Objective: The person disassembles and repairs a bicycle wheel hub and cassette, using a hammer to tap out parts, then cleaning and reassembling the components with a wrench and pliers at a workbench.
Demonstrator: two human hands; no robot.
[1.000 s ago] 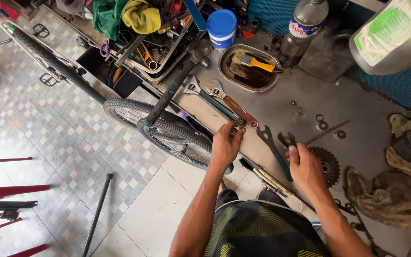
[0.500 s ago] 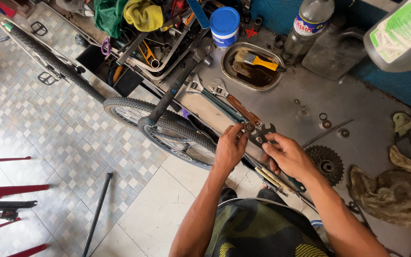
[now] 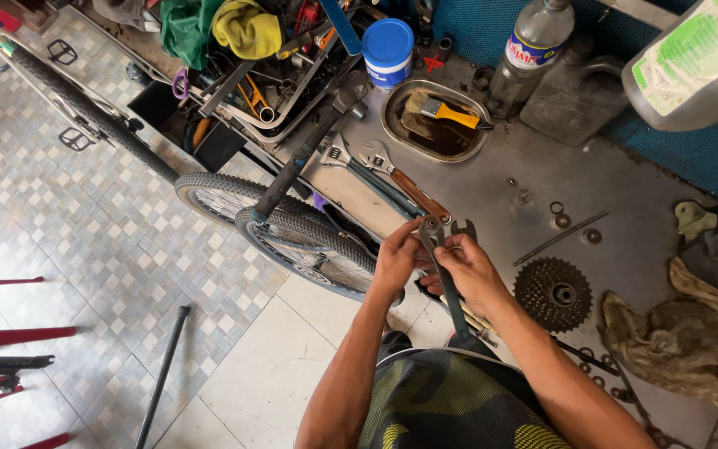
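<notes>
Since the earlier frame both hands had risen from the bench surface and met in front of the body; the flat spanner [image 3: 444, 270], which had lain on the metal, was now lifted between them.

Left hand [image 3: 398, 259]: fingers curled, fingertips pinching at the ring end of the spanner near its top. Right hand [image 3: 469, 270]: closed round the upper shank, thumb on top. The tool hung tilted, its lower end pointing toward the person's lap. A second open-jawed head [image 3: 463, 229] showed just above the right hand; could not tell whether it belonged to the same tool.

Position: spanner held above the bench edge, just right of the bicycle tyre [image 3: 297, 224].

Packages and labels noted:
- Blue-lidded round tub [image 3: 387, 51], white body, top centre, beside the oval metal tray [image 3: 394, 126] that held a yellow-handled brush [image 3: 442, 110].
- Clear plastic bottle [image 3: 532, 58] with a white, red and blue label band, right of the tray.
- Large translucent jug [image 3: 695, 62] with a green and white label, top right corner, tilted.

Also on the bench: toothed cassette sprocket [image 3: 553, 293] right of the hands, adjustable wrench with reddish handle [image 3: 413, 185] above them, dirty rag [image 3: 691, 333] at far right.
</notes>
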